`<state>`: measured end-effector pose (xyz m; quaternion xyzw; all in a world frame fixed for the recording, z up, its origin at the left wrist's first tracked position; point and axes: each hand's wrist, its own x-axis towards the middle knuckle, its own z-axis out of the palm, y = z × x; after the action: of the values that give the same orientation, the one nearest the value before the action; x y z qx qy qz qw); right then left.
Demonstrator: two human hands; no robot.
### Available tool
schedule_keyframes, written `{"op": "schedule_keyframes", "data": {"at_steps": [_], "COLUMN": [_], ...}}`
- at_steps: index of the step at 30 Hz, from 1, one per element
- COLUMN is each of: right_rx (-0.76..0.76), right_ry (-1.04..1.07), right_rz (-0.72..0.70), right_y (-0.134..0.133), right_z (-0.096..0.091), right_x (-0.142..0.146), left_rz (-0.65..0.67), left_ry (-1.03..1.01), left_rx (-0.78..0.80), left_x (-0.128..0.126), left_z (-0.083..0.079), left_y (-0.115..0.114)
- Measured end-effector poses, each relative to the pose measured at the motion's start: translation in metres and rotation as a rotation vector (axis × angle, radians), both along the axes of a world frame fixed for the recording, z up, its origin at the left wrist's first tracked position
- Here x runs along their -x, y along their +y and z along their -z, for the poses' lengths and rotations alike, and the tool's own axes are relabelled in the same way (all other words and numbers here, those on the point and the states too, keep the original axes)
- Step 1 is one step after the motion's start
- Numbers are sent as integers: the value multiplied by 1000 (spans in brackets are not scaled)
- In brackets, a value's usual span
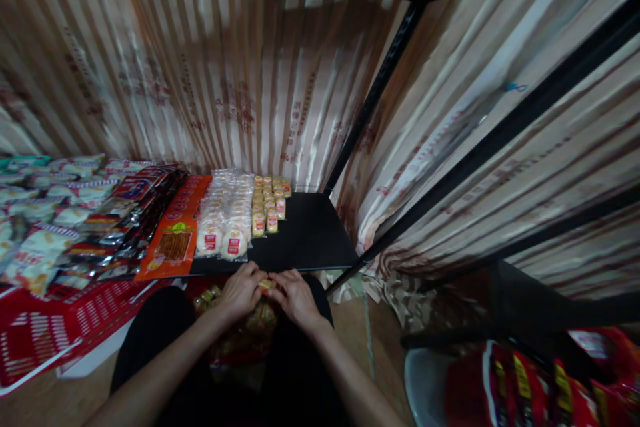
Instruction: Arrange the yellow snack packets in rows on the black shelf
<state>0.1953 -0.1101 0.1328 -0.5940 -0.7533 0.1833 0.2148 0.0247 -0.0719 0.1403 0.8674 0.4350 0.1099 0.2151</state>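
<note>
Between my knees, just below the front edge of the black shelf, both hands meet on one small yellow wrapped snack. My left hand pinches its left end, and my right hand closes on its right end. Under them, a red container holds more yellow wrapped snacks, partly hidden by my arms and legs. On the shelf ahead stand rows of similar small yellow packs. Beside those, to the left, lie two rows of round white crackers in clear wrappers.
Further left on the shelf are an orange snack bag, dark packets and white snack bags. A red basket sits at lower left. Black shelf posts rise on the right, before striped curtains. Red packages are at lower right.
</note>
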Motion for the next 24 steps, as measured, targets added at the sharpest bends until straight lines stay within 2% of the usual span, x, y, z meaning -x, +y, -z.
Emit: {"op": "schedule_keyframes", "data": {"at_steps": [4,7,12,15,18,24], "right_rx": [26,4,-20,-28,-21,-1], "right_ry": [-29,32,324,413,418,500], "right_rz": [21,94,301,418,499,567], "right_y": [3,12,43,66,88,127], "right_z": [6,12,23,30,36,38], "right_x": [-11,-20,-37,-48,-56,-57], "left_rz": [77,111,4,-39,-61,-146], "left_ry": [28,-13,-168,-193,-171,-216], "left_rx": [-57,-135,-280,-282,-231,-73], "left_x": [-17,-31,-58,-73,-84,-100], "left_z": [-7,-14,-17,-9,7,36], "left_y": [12,23,34,38,45,67]}}
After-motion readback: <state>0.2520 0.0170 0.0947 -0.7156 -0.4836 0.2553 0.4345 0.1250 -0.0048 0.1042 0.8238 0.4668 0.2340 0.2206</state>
